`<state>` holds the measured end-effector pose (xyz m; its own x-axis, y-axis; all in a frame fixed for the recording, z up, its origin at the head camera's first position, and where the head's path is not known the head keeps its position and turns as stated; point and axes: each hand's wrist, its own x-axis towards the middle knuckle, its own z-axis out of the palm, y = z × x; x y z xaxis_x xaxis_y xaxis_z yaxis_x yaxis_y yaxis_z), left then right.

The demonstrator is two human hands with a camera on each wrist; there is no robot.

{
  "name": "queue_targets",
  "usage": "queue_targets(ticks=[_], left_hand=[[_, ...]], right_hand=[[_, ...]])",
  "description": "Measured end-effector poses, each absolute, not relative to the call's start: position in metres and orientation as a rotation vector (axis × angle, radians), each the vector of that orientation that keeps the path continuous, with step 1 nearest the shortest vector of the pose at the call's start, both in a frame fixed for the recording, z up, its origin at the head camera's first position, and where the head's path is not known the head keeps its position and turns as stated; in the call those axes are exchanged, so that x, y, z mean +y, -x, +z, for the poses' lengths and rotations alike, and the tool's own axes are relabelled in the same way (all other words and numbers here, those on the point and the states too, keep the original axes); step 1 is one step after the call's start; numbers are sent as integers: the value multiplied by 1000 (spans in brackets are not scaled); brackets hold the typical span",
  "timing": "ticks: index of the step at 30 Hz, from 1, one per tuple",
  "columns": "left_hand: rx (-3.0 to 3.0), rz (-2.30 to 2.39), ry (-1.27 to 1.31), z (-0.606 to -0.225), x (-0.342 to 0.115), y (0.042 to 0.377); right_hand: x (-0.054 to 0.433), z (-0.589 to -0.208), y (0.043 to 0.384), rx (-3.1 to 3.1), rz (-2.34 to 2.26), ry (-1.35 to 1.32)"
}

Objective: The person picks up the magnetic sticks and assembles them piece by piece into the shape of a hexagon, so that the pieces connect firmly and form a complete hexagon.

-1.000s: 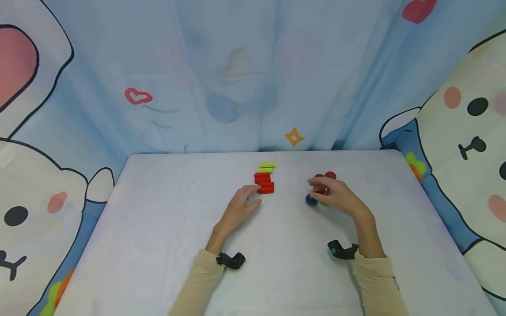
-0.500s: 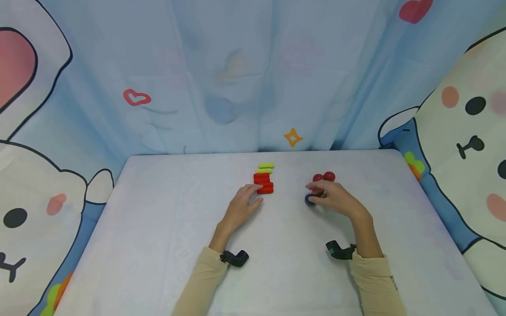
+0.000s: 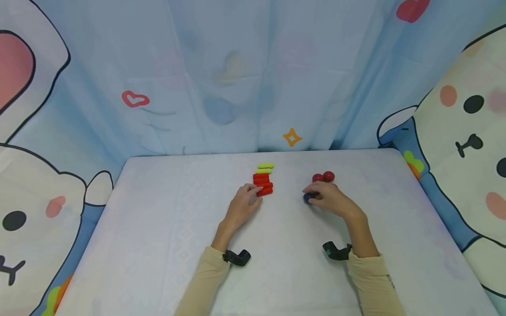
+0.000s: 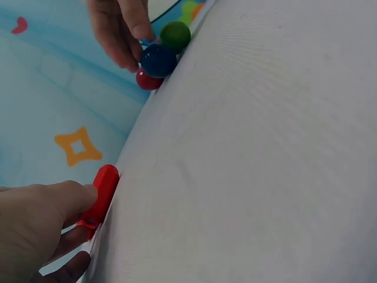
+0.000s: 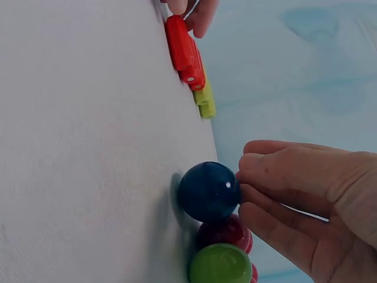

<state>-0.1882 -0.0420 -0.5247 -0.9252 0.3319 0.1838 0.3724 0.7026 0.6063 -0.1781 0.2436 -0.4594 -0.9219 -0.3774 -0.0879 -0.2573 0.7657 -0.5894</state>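
Observation:
Several short red sticks (image 3: 261, 176) lie in a column on the white table. My left hand (image 3: 242, 206) pinches the left end of the nearest red stick (image 4: 106, 190) between thumb and fingers. To the right, my right hand (image 3: 335, 198) reaches over a glossy blue ball (image 5: 209, 191), its thumb and fingertips right at the ball's surface, fingers loosely extended. Beside the blue ball sit a green ball (image 5: 221, 265) and a dark red ball (image 5: 227, 233); the right hand hides the green one in the head view. Two red balls (image 3: 328, 176) show just beyond the hand.
Two yellow-green sticks (image 3: 265, 166) continue the column behind the red ones. The white-covered table (image 3: 189, 272) ends at a pale blue curtain (image 3: 221, 79) with cartoon prints. Each wrist carries a small black camera, such as the left wrist camera (image 3: 239, 258).
The left hand's fingers have come further onto the nearest red stick, which now lies slightly tilted. The right hand has shifted a little left and nearer, uncovering the red balls behind it.

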Motion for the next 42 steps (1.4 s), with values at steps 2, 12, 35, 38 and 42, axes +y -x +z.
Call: queue_targets(ticks=[2, 12, 35, 38, 42], left_hand=[[-2838, -1016, 593, -525, -42, 188], [-2856, -977, 570, -525, -40, 187], [-2871, -1023, 589, -525, -42, 183], [-2870, -1042, 593, -524, -43, 182], [-2837, -1135, 594, -525, -47, 182]], right_hand=[[242, -461, 178, 2761, -868, 496], [234, -463, 177, 2778, -787, 481], [219, -470, 178, 2804, -720, 392], [216, -474, 179, 2805, -709, 383], [213, -478, 180, 2792, -692, 385]])
